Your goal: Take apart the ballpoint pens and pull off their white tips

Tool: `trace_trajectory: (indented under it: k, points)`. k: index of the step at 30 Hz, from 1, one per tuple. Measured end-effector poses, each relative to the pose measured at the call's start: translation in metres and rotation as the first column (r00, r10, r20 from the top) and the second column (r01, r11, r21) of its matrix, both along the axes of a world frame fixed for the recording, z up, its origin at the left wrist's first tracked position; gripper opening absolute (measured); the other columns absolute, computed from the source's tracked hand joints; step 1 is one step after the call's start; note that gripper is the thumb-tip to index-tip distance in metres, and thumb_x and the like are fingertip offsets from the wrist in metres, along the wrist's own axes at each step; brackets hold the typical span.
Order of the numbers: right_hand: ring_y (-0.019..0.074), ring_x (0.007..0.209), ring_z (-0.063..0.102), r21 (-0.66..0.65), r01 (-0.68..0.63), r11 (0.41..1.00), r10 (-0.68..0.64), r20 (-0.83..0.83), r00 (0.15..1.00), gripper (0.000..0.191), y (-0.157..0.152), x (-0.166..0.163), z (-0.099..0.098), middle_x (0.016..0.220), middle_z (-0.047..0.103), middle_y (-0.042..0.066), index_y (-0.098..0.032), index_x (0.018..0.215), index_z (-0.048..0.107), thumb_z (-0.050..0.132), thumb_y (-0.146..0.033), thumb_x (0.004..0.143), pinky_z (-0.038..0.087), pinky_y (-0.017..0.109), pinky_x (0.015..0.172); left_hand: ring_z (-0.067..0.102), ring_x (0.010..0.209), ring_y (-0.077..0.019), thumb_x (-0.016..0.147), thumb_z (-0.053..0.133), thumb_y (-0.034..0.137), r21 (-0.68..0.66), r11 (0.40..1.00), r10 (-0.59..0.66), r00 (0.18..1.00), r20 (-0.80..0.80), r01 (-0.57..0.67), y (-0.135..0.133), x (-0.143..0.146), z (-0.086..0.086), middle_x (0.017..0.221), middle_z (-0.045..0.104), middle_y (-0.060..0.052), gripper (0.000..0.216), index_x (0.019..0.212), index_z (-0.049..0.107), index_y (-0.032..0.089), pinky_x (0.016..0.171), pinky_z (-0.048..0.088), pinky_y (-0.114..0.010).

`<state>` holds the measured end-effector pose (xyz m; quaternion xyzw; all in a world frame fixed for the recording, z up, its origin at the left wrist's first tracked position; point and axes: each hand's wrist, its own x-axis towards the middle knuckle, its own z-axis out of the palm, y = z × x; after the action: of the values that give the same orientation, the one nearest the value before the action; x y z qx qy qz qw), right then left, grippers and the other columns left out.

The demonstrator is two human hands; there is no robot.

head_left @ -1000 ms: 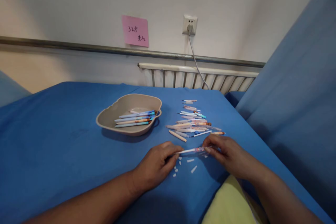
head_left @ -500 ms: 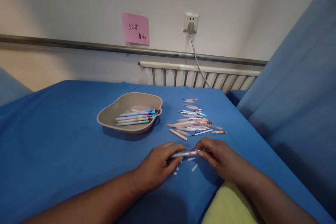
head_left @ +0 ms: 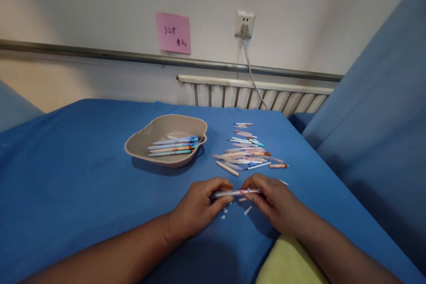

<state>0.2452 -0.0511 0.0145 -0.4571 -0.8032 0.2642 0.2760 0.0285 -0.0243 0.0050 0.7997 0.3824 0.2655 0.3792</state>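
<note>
There are 1 beige dish [head_left: 143, 141] holding 4 pens [head_left: 171, 147], 1 held pen [head_left: 234, 193], at least 4 small white bits [head_left: 247, 210], 1 loose pile of pen parts [head_left: 248, 154] too tangled to count, 1 pink note [head_left: 173, 33] and 1 socket [head_left: 244, 24].

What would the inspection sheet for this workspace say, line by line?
Surface: table under blue cloth, flat.
Job's things: pen held level just above the cloth; loose pen parts heaped beyond it; whole pens in beige tray.
Clutter: small white bits on the cloth between the hands.
Grippers: left hand and right hand pinch the pen's two ends.
Cables: grey cable runs from wall socket down past the radiator.
Surroundings: pink note on wall; blue drape at right.
</note>
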Motion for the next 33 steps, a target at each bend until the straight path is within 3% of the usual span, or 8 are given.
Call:
trace_trajectory:
  k: [5,13,19,23,27,29,31,33]
  points:
    - [0.0128,0.073,0.056,0.039,-0.027,0.999,0.028,-0.014,1.000,0.007,0.000,0.000,-0.001,0.080,0.061,0.000,-0.021,0.091,0.057,0.050,-0.021,0.091,0.039,0.023,0.065,0.064,0.077,-0.0141,0.084,0.057,0.024,0.003,1.000,0.004,1.000,-0.015,-0.004,-0.001,-0.001,0.000,0.085,0.070,0.000,0.015,0.097,0.062,0.019,0.070,0.045,-0.022]
    - [0.0134,0.071,0.057,0.023,-0.020,1.000,0.021,-0.059,0.998,0.010,-0.001,-0.004,0.001,0.078,0.063,0.001,-0.020,0.090,0.059,0.050,-0.023,0.091,0.040,0.023,0.063,0.064,0.076,-0.0148,0.084,0.057,0.026,0.125,0.992,0.013,0.998,-0.058,-0.005,-0.005,-0.002,0.002,0.087,0.070,-0.001,0.017,0.099,0.062,0.020,0.070,0.046,-0.022]
    - [0.0127,0.066,0.056,-0.107,0.037,0.994,-0.053,-0.153,0.987,0.013,-0.001,-0.010,-0.003,0.071,0.062,-0.001,-0.019,0.086,0.062,0.053,-0.027,0.089,0.040,0.022,0.060,0.065,0.079,-0.0157,0.087,0.054,0.025,0.311,0.949,-0.021,0.992,-0.124,0.059,-0.007,-0.006,0.006,0.089,0.071,-0.003,0.017,0.101,0.062,0.022,0.073,0.046,-0.023]
    - [0.0125,0.065,0.056,-0.159,0.038,0.987,-0.069,-0.196,0.978,0.015,-0.002,-0.012,-0.003,0.071,0.062,-0.001,-0.018,0.084,0.063,0.053,-0.028,0.088,0.041,0.022,0.060,0.065,0.089,-0.0179,0.088,0.054,0.026,0.349,0.928,-0.079,0.985,-0.154,0.129,-0.007,-0.009,0.011,0.098,0.070,-0.005,0.023,0.109,0.059,0.022,0.081,0.046,-0.026]
    - [0.0127,0.064,0.056,-0.079,0.087,0.993,-0.100,-0.186,0.977,0.014,-0.001,-0.009,-0.003,0.071,0.063,-0.001,-0.020,0.087,0.063,0.053,-0.028,0.088,0.041,0.022,0.059,0.063,0.092,-0.0198,0.082,0.062,0.037,0.203,0.979,0.043,0.997,-0.061,-0.030,-0.004,-0.007,0.018,0.107,0.067,-0.006,0.044,0.121,0.052,0.021,0.082,0.047,-0.029]
    - [0.0135,0.067,0.058,-0.022,0.118,0.993,-0.120,-0.181,0.976,0.012,0.000,-0.007,-0.002,0.074,0.065,0.000,-0.020,0.088,0.063,0.052,-0.027,0.088,0.042,0.023,0.061,0.063,0.078,-0.0179,0.087,0.051,0.039,0.077,0.992,0.107,0.993,-0.051,-0.103,-0.002,-0.005,0.021,0.088,0.069,-0.005,0.029,0.104,0.061,0.017,0.071,0.048,-0.027]
    - [0.0145,0.070,0.059,0.031,0.130,0.991,-0.123,-0.171,0.978,0.012,0.000,-0.005,-0.001,0.077,0.066,0.001,-0.021,0.089,0.062,0.051,-0.026,0.089,0.042,0.024,0.064,0.058,0.059,-0.0143,0.091,0.042,0.041,-0.092,0.985,0.143,0.989,-0.033,-0.145,0.001,-0.002,0.022,0.064,0.062,-0.001,0.036,0.078,0.063,0.015,0.058,0.046,-0.024]
    - [0.0149,0.071,0.060,0.063,0.133,0.989,-0.122,-0.155,0.980,0.012,0.001,-0.004,-0.001,0.079,0.066,0.001,-0.021,0.089,0.062,0.050,-0.025,0.089,0.042,0.024,0.064,0.052,0.049,-0.0112,0.087,0.048,0.041,-0.251,0.956,0.166,0.986,0.036,-0.151,0.003,0.000,0.021,0.057,0.056,0.001,0.034,0.069,0.059,0.014,0.050,0.042,-0.022]
